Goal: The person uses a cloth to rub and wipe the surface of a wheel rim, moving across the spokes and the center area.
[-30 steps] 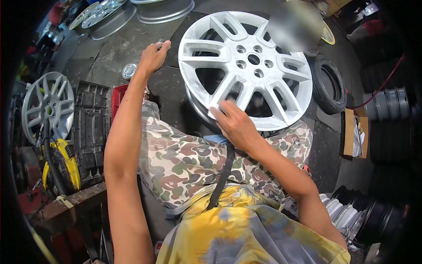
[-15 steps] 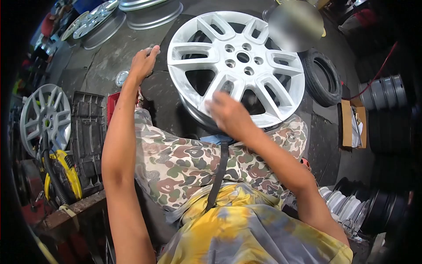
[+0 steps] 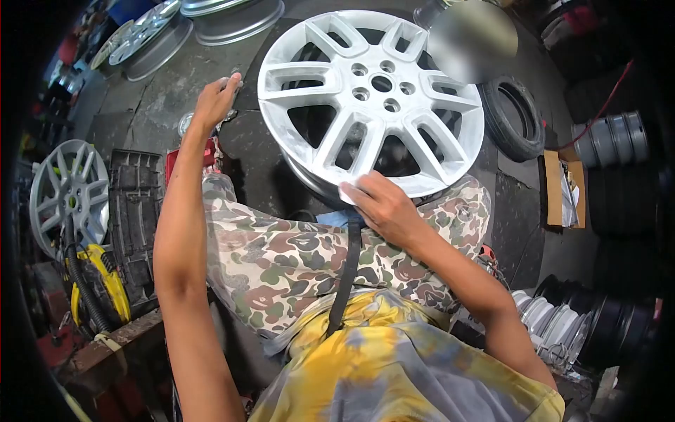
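Note:
A large white alloy wheel (image 3: 405, 133) with split spokes lies face up in front of my knees. My right hand (image 3: 383, 204) is at its near rim, the fingers pinched round a small whitish pad (image 3: 347, 193). Left of the wheel, off its rim, my left hand (image 3: 218, 102) is raised with its fingers curled; a small pale bit shows by the fingertips, too small to name. Whitish dusty smears cover parts of the spokes and rim. Blue cloth (image 3: 333, 219) shows under the near edge of the wheel.
A black tire (image 3: 513, 119) and a cardboard box (image 3: 555, 190) are at the right. Silver wheels (image 3: 235, 24) stand at the back left. A grey wheel (image 3: 49, 200) and a yellow tool (image 3: 109, 285) are at the left. A blurred round patch covers the top right.
My right hand has moved from the near left spoke down to the near rim, and its pad now shows. My left hand has shifted slightly left in view.

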A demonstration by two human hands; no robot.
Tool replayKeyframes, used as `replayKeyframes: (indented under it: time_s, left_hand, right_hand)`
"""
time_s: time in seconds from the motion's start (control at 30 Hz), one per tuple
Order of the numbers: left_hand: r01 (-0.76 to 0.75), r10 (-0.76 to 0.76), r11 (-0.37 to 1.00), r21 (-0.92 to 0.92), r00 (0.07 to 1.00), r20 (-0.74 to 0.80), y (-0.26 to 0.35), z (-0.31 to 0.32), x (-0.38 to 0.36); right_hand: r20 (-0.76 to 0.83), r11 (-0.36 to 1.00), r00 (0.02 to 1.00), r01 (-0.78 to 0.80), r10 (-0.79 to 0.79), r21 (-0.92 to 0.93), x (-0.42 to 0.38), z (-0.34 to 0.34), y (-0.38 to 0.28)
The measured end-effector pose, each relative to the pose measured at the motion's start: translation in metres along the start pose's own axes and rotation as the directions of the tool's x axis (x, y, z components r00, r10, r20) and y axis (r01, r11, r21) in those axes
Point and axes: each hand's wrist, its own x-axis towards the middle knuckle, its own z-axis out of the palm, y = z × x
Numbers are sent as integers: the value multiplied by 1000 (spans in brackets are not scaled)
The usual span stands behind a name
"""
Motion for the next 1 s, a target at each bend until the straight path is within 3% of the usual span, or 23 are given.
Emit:
replayKeyframes:
  time_s: [0.2, 0.27, 0.43, 0.57, 0.63, 0.7, 0.83, 1.0]
  left_hand:
    - [-27, 29, 998, 53, 999, -38, 16, -1, -9]
    - [34, -32, 999, -34, 999, 44, 8, -3, -4]
    - [10, -10, 1000, -15, 1000, 15, -3, 4, 3]
    - [-44, 44, 999, -14, 999, 22, 11, 3, -2]
    - [-30, 31, 999, -21, 999, 39, 21, -2, -5]
    - [-5, 6, 1000, -22, 998, 58, 17, -2, -8]
    - [-10, 12, 999, -38, 999, 48, 4, 2, -2]
    - [-47, 48, 999, -17, 998, 30, 0, -1, -6]
  right_hand:
    - [66, 999, 997, 51, -50, -10, -8, -11, 12]
    - [122, 1000, 992, 24, -22, -11, -18, -22, 15]
    - [-9, 996, 996, 85, -85, 26, 35, 22, 3]
    - [45, 996, 997, 61, -58, -64, 38, 25, -2]
    - [65, 985, 987, 155, -150, -75, 11, 4, 7]
    - [176, 987, 976, 145, -131, -68, 0, -11, 12]
    - [107, 962, 964, 254, -243, -102, 26, 9, 10]
    - [77, 999, 997, 28, -25, -33, 12, 1, 20]
